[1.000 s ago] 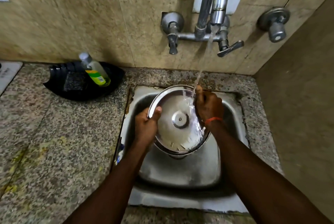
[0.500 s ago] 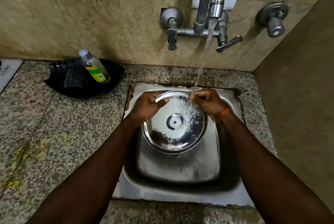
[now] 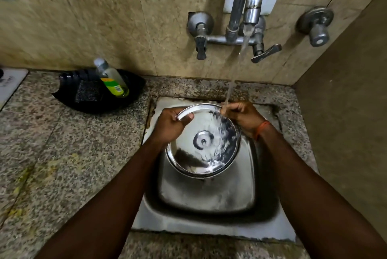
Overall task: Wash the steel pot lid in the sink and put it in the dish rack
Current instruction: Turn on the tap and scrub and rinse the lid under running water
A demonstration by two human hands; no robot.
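Both hands, left hand (image 3: 170,125) and right hand (image 3: 240,116), grip the round steel lid (image 3: 204,141) (wet, shiny) by its rim over the square sink (image 3: 209,196), fingers curled tight.

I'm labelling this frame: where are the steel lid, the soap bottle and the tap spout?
steel lid (image 3: 202,141): head view, centre knob.
soap bottle (image 3: 114,87): head view, green label.
tap spout (image 3: 252,14): head view, lower pipe.
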